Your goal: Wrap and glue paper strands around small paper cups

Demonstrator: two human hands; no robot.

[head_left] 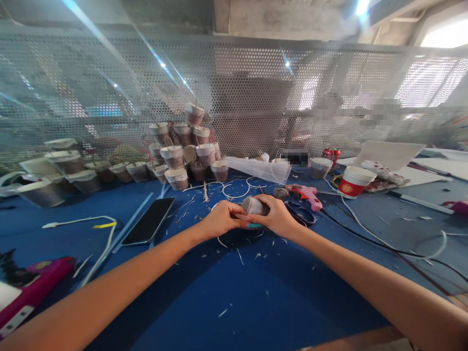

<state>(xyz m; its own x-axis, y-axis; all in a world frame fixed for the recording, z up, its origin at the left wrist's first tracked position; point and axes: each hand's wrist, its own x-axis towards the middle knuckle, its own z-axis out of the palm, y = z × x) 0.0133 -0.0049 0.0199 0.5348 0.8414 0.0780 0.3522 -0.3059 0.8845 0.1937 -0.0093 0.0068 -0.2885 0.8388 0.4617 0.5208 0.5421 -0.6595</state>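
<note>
Over the middle of the blue table, my left hand point(220, 219) and my right hand point(277, 215) are closed around a small greyish pot point(253, 206), which lies tilted between them. My right fingers wrap its far side and base. My left thumb and fingertips pinch at its near left edge; part of the pot is hidden by the fingers. A teal item point(255, 225) shows just under the hands, too covered to name. Right of my right hand lies a dark blue-handled tool point(302, 214), perhaps scissors. Beyond it is a pink glue gun point(309, 196).
Small pots with pale rims point(177, 178) stand stacked at the back left, before a perforated metal screen point(252, 92). A phone point(149, 222) lies left, near a magenta power strip point(40, 287). A red-and-white paper cup point(356, 182) and a black cable point(360, 237) are right.
</note>
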